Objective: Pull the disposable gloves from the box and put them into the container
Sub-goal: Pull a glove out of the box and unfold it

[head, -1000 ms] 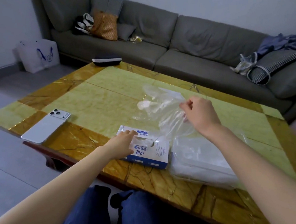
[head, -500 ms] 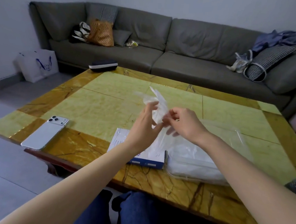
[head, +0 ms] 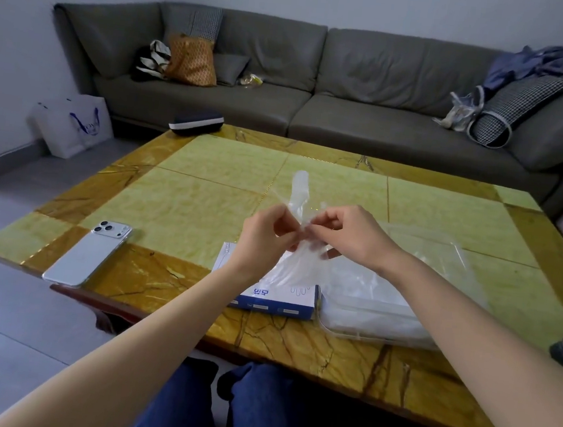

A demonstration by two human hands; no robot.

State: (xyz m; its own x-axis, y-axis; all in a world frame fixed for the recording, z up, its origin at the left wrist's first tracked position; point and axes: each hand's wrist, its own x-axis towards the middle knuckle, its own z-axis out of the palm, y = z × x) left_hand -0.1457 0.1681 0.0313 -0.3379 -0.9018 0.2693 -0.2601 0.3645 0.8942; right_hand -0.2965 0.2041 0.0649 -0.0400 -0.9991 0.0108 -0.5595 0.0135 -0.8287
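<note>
A thin clear disposable glove (head: 299,194) hangs in the air above the table, pinched from both sides. My left hand (head: 264,237) pinches its left part and my right hand (head: 346,235) pinches its right part; the fingertips nearly meet. Its lower end trails down toward the white and blue glove box (head: 279,297), which lies flat near the table's front edge, partly hidden behind my left wrist. Right of the box sits the clear plastic container (head: 384,309) with crumpled clear gloves inside.
A white phone (head: 88,255) lies face down at the table's front left. A dark case (head: 196,124) rests at the far left corner. A grey sofa (head: 336,91) with bags and cushions stands behind the yellow marble table (head: 206,199). A white shopping bag (head: 72,124) sits on the floor.
My left hand left the box and rose to the glove, which my right hand had pulled up. Both hands now pinch it close together, and the glove has bunched into a narrow strip.
</note>
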